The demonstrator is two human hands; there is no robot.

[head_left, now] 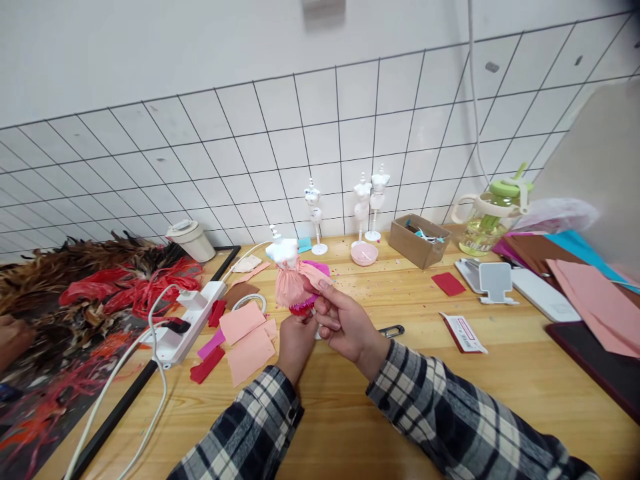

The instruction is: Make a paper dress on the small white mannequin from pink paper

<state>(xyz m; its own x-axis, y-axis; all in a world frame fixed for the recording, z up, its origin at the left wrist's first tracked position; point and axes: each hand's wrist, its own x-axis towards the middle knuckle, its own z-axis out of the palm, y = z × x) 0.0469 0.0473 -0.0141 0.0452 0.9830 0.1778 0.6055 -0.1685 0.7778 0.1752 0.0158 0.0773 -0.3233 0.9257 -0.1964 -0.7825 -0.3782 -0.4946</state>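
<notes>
A white miniature dress form (283,251) leans left in front of me, dressed in a gathered peach crepe paper skirt (290,287). Magenta and red ruffled layers (303,309) show beneath the peach one. Below the skirt, my left hand (296,343) is closed around the form's lower part, which its fingers mostly hide. My right hand (350,325) pinches the loose end of the peach crepe paper strip (314,275) between thumb and forefinger, drawing it out to the form's right side. Part of a dark metal tool (393,331) lies behind my right wrist.
Peach paper pieces (250,350), red scraps, a tape roll (260,300) and a power strip (187,327) lie left. Bare dress forms (316,213) stand behind, near a pink bowl (364,253) and cardboard box (419,241). Another person's hand (14,339) is far left, by feathers.
</notes>
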